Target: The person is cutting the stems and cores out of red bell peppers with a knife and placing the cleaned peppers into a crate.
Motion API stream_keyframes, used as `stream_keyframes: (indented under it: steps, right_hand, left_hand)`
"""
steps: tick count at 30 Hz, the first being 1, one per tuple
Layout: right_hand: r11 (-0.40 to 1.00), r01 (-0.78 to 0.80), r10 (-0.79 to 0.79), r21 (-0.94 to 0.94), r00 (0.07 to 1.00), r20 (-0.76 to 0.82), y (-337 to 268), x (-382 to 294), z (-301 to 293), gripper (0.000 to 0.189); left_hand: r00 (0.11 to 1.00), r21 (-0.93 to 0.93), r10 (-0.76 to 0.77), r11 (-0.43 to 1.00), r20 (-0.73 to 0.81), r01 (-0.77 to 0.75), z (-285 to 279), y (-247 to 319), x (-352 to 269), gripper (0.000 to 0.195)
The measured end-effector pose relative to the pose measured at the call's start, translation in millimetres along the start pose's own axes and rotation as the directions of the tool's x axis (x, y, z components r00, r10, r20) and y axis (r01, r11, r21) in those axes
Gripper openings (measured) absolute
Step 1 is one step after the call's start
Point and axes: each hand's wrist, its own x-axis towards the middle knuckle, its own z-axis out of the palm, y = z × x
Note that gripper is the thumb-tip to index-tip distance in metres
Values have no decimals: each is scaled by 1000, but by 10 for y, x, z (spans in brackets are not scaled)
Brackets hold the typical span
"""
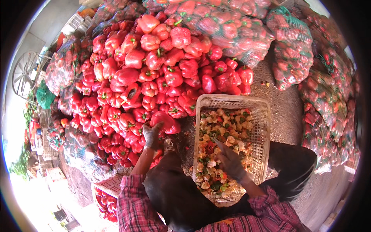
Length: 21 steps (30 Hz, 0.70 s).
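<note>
A large pile of red bell peppers spreads out before me. At its near edge my gloved left hand grips a big red bell pepper. My gloved right hand is over a plastic crate, closed around what looks like a small knife; its handle is hidden in my fingers and the blade is blurred. Inside the crate lie many cut pepper cores with seeds and green stems. The crate stands between my legs, to the right of the held pepper.
Mesh sacks of red peppers stand behind and to the right of the pile, with another sack at the left. A crate of red peppers sits by my left elbow. A spoked wheel is at the far left.
</note>
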Motion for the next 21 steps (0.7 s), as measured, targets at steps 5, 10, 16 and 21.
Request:
stream_keyframes:
  steps: [5, 10, 16, 21]
  right_hand:
    - [998, -52, 55, -42, 994, 98, -748, 485, 122, 62]
    - [978, 22, -25, -210, 1000, -12, -581, 517, -2, 72]
    - [968, -42, 62, -247, 995, 75, -442, -56, -291, 48]
    - [988, -87, 103, -126, 987, 125, -137, -495, -575, 39]
  left_hand:
    - [823, 263, 398, 812, 405, -522, 158, 883, -917, 76]
    - [708, 224, 394, 761, 587, -609, 582, 1438, -1602, 77]
    - [735, 15, 340, 903, 587, -430, 917, 1539, -2108, 65]
    - [804, -152, 51, 987, 592, 49, 1139, 1158, -2341, 46]
